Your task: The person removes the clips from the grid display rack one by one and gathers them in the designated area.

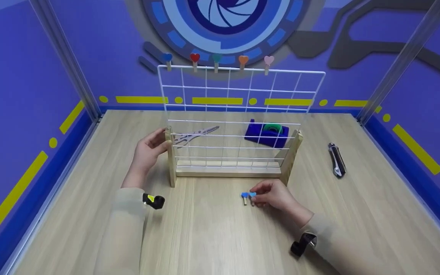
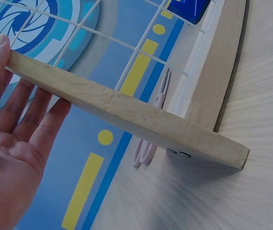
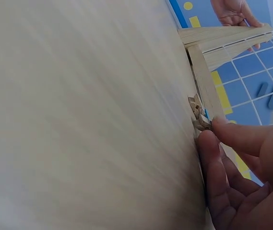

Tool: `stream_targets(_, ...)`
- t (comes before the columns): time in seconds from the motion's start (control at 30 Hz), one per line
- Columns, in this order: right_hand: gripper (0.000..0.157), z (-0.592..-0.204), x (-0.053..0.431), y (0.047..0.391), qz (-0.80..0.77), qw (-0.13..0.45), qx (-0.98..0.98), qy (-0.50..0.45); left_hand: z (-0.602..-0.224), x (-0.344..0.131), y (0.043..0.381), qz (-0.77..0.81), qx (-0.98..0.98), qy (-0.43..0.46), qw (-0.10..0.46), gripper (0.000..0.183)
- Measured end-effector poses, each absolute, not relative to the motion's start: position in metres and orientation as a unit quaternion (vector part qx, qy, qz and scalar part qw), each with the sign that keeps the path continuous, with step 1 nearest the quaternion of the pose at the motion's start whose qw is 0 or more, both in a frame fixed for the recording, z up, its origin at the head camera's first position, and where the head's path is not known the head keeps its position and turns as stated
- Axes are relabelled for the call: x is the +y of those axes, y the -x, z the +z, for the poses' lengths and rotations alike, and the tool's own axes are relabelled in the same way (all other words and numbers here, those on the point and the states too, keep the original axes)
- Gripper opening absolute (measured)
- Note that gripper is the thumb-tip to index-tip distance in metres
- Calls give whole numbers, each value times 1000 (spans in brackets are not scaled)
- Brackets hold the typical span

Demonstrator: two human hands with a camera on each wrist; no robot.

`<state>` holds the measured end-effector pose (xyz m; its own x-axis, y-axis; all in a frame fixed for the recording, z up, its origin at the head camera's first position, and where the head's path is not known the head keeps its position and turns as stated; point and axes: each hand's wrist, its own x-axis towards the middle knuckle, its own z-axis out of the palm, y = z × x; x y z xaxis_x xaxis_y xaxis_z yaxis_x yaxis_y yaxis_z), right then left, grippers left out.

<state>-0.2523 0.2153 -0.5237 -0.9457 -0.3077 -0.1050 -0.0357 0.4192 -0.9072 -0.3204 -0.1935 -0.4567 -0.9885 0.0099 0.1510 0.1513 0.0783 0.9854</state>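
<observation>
A white wire grid (image 1: 239,91) stands in a wooden frame (image 1: 227,172). At its left side my left hand (image 1: 149,151) grips the top of the wooden post (image 2: 112,108), thumb on one side and fingers on the other. In front of the frame my right hand (image 1: 275,194) pinches a small clothespin with a light blue heart (image 1: 252,195) between thumb and fingers, low at the tabletop. Just left of it is a second clothespin with a darker blue heart (image 1: 245,195). Both wooden clips (image 3: 197,112) appear close together in the right wrist view.
Along the grid's top wire sit heart clothespins in blue (image 1: 167,57), red (image 1: 194,58), green (image 1: 216,58), orange (image 1: 243,60) and pink (image 1: 268,60). Behind the grid lie scissors (image 1: 199,133) and a blue tape dispenser (image 1: 254,131). A utility knife (image 1: 337,160) lies at right.
</observation>
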Motion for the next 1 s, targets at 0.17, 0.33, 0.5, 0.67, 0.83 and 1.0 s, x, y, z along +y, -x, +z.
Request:
stream_targets(0.17,21,-524,215,254,-519,130,839,98,-456,-194,320,-672,-737,49,47,57)
stream_targets(0.33,18,-525,214,254,-507,135,847,88,-456,-193,319,-671,-738,51,51,56)
stream_targets(0.5,17,-525,213,254,-493,132,856,84,-456,-192,319,-671,-737,53,56,56)
stream_targets(0.67,20,-525,214,255,-493,131,855,94,-456,-192,320,-671,-738,54,53,57)
stream_targets(0.83,24,-525,219,254,-508,129,846,98,-455,-192,319,-669,-739,57,52,56)
stream_targets(1.0,24,-515,223,252,-487,98,863,93,-455,-193,318,-662,-746,52,50,57)
